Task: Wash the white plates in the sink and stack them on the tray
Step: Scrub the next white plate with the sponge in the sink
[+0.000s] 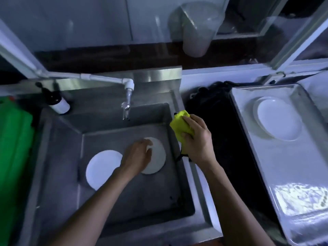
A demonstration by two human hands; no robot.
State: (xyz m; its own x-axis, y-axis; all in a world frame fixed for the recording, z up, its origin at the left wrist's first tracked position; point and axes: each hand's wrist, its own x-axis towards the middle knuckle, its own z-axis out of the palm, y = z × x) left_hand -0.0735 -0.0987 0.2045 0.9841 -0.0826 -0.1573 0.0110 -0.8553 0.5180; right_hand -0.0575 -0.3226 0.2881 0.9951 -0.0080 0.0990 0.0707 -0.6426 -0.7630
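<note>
Two white plates lie in the steel sink (124,206). My left hand (137,156) grips the right one (157,160) by its left edge, thumb on top. The other plate (101,168) lies flat to the left, partly behind my forearm. My right hand (197,139) holds a yellow sponge (180,124) above the sink's right rim. On the metal tray (284,174) at the right sits a small stack of white plates (278,118).
A tap (126,105) hangs over the back of the sink. A dark bottle (56,101) lies on the back left ledge. A green container (14,144) stands at the left. A black cloth (218,121) lies between sink and tray.
</note>
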